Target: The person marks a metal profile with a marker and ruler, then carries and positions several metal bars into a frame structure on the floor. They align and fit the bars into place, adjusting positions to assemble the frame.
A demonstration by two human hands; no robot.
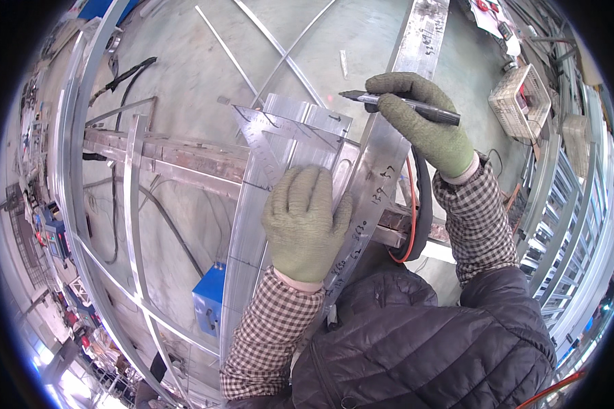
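Observation:
My left hand (305, 228), in a green work glove, lies flat with fingers stretched out on a long silver metal profile (244, 232). A clear or metallic set square (290, 128) rests across that profile, just beyond my fingertips. Whether the fingers touch its edge is hard to tell. Dark lines cross the profile near the square. Above and right of it, my right hand (426, 129), gloved too, is closed round a black marker pen (435, 112). The pen's dark tip points left, apart from the metal. Beside my left thumb runs a second metal bar (375, 180) with handwritten marks.
A rusty steel beam (177, 157) supports the profiles from below. A blue box (210, 300) stands at lower left. An orange cable (412, 218) and black hose hang at the right. A white plastic crate (518, 105) sits far right; long metal frames (135, 204) stand left.

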